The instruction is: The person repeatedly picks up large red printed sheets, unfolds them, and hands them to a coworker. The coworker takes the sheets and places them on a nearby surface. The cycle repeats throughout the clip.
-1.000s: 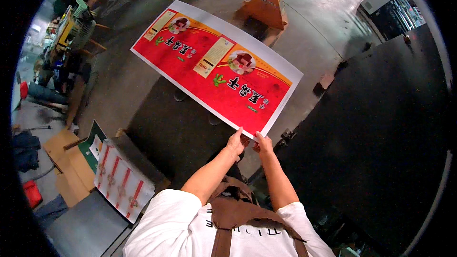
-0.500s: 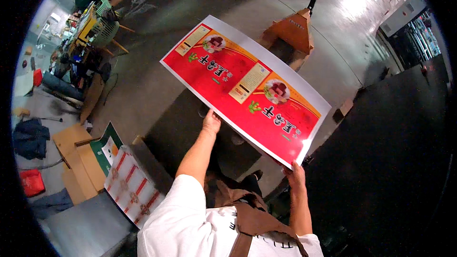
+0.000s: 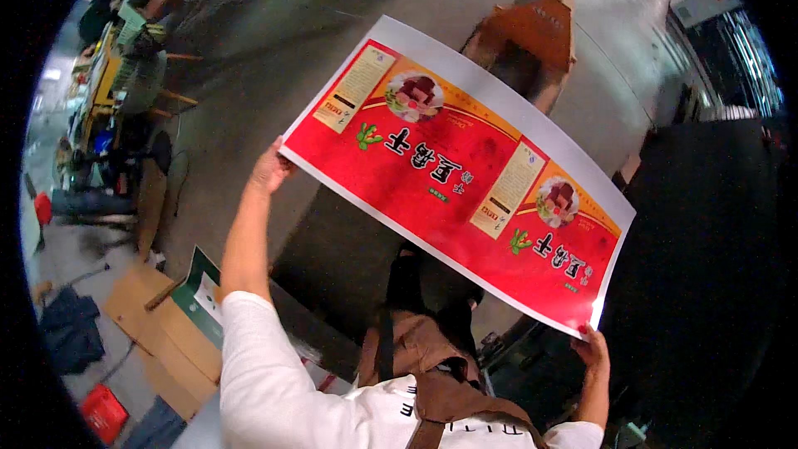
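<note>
A large printed sheet [image 3: 399, 175] hangs in the air before me, red and orange with pictures of food in bowls and a white border. Its print is upside down to me. My left hand [image 3: 273, 168] pinches the near left corner. My right hand [image 3: 592, 346] grips the near right corner, with the fingers partly hidden under the sheet. The sheet tilts down toward the right and its far edge bows slightly.
An orange pallet jack [image 3: 532, 29] stands beyond the sheet. Cardboard [image 3: 170, 324] and a red bag [image 3: 104, 411] lie at lower left. A cluttered workbench with chairs [image 3: 133, 75] is at far left. A big dark surface [image 3: 698, 266] fills the right; machinery [image 3: 740, 41] stands behind it.
My left hand has shifted left along the near edge to the corner. The sheet has come closer and moved right, and my arms are spread wider. The view has turned a little.
</note>
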Demonstrator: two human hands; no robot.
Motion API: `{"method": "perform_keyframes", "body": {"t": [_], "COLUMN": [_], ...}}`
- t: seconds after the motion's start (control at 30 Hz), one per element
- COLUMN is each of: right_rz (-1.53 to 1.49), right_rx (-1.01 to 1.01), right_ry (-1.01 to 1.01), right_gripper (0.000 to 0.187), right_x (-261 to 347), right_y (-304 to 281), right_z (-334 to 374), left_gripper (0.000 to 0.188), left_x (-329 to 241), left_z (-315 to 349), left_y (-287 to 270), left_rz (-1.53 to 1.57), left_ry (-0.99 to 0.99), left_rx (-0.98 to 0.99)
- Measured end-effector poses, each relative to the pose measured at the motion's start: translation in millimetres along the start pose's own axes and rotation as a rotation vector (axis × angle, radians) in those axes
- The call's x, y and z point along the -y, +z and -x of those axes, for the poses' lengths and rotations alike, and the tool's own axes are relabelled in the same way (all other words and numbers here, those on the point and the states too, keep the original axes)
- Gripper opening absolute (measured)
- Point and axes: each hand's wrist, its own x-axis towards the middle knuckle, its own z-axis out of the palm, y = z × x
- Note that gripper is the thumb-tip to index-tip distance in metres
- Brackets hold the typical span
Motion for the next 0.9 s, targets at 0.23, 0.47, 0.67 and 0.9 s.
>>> {"method": "perform_keyframes", "body": {"t": [0.23,0.47,0.67,0.9], "right_rz": [0.237,-0.093,0.294,0.317], "right_rx": [0.184,0.212,-0.051,-0.098], "right_ry": [-0.062,-0.291,-0.31,-0.334], "right_gripper": [0.046,0.046,0.053,0.052], "right_x": [32,24,24,44], "right_y": [59,70,78,86], "right_z": [47,74,59,45], "left_gripper": [0.035,0.055,0.058,0.05], "left_x": [-89,-109,-109,-113], "left_z": [-22,-5,6,23], "left_y": [61,108,141,220], "left_rz": [-0.753,-0.937,-1.147,-0.884], "left_ry": [-0.309,-0.501,-0.593,-0.272], "left_rx": [0.051,0.101,0.32,0.351]}}
